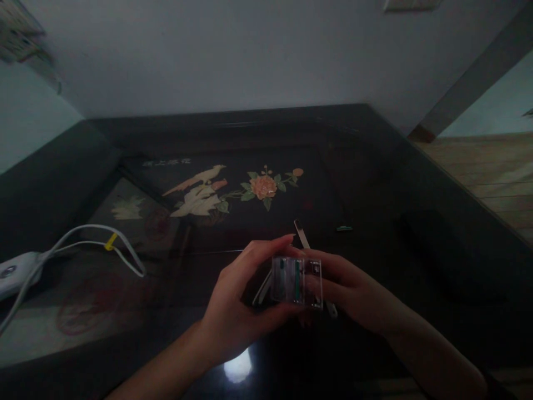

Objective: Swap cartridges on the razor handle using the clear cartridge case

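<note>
A small clear plastic case (296, 280) with green-handled tools inside is held over a dark glossy table (375, 183). My left hand (237, 303) grips the case from the left, fingers over its top and thumb beneath. My right hand (353, 289) holds its right side. A thin metal tool (301, 233) sticks up behind the case, above my fingers. Other slim metal pieces (262, 289) hang below the case's left edge.
The table top carries an inlaid bird (197, 191) and flower (264, 186) picture. A white power strip (14, 272) with a white cable (95, 239) lies at the left. A small green item (344, 228) rests on the table at the right. Wooden floor (491, 172) shows beyond the right edge.
</note>
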A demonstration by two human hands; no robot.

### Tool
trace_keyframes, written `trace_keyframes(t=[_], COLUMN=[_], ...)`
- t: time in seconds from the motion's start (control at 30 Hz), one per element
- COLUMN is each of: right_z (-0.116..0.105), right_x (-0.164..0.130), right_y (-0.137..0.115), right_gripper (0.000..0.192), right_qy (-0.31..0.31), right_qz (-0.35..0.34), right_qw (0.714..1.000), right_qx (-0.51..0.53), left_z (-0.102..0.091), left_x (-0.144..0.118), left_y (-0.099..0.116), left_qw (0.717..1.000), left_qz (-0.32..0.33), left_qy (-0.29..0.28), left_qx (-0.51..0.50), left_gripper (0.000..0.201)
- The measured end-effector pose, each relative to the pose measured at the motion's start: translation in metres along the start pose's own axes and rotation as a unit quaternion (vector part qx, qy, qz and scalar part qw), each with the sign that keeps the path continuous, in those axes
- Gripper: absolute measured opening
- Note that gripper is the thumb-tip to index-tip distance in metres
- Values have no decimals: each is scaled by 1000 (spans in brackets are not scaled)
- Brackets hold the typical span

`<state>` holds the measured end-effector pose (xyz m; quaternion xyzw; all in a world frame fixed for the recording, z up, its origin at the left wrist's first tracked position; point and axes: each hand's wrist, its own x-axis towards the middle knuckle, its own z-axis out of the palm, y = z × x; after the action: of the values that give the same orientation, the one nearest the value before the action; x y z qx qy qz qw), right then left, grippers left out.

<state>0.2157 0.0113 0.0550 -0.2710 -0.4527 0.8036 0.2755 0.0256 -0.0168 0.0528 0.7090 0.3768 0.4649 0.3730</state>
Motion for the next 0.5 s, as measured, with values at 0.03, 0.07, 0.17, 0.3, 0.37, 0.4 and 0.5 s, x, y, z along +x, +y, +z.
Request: trace_keyframes(t=[0.03,0.07,0.17,0.3,0.37,0.4,0.5], right_z=[0,0,-2,-3,-3,-3,-3], right_x=[0,0,0,-1,-2,-2,-3], right_y=[-1,-2,-3,-4,-5,-6,-8], right_gripper=[32,32,34,35,35,35,34], right_qy=[2,4,13,17,18,18,18], right_qz=[-5,-8,-13,-12,-11,-13,-19], right_qw=[1000,1000,997,994,993,992,990], right_qx=[-12,-26,-71,-111,-119,-125,-137], left_z=[0,0,0,-1,-2,-2,-2], left_x=[0,1,2,3,4,4,5], left_y=[0,0,0,1,1,1,0], left_qw=[1000,1000,1000,1000,1000,999,999], left_qz=[1,4,13,22,27,32,52], left_qy=[-1,-1,-3,-7,-8,-8,-14], left_qx=[0,-1,0,11,12,7,-8], left_gripper=[72,72,72,69,66,64,58])
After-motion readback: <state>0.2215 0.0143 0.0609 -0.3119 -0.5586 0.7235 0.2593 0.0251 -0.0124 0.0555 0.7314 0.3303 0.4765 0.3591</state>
